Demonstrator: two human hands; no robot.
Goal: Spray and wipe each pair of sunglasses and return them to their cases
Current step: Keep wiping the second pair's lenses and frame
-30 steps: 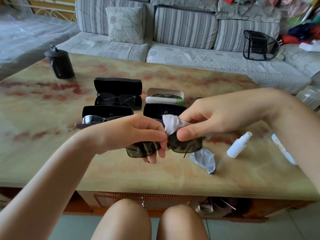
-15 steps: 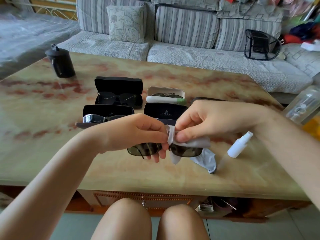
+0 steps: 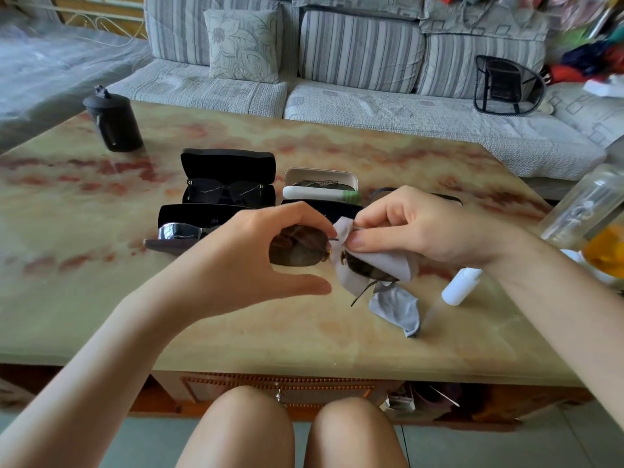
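Gripping dark-lensed wire-framed sunglasses [image 3: 297, 251] at frame centre, left hand [image 3: 250, 261] curls over one lens; right hand [image 3: 418, 231] pinches pale grey cloth [image 3: 391, 263] round other.

You get bright, even daylight with a pale sheen on the glossy table [image 3: 101, 298], only soft, weak shadows, wide-angle bending toward the edges, and blurred clutter [image 3: 594, 45] in the top right corner.

Left hand [image 3: 256, 255] fingers curled, thumb stretched out, right hand [image 3: 422, 231] beside it, thumb pinched against fingertips
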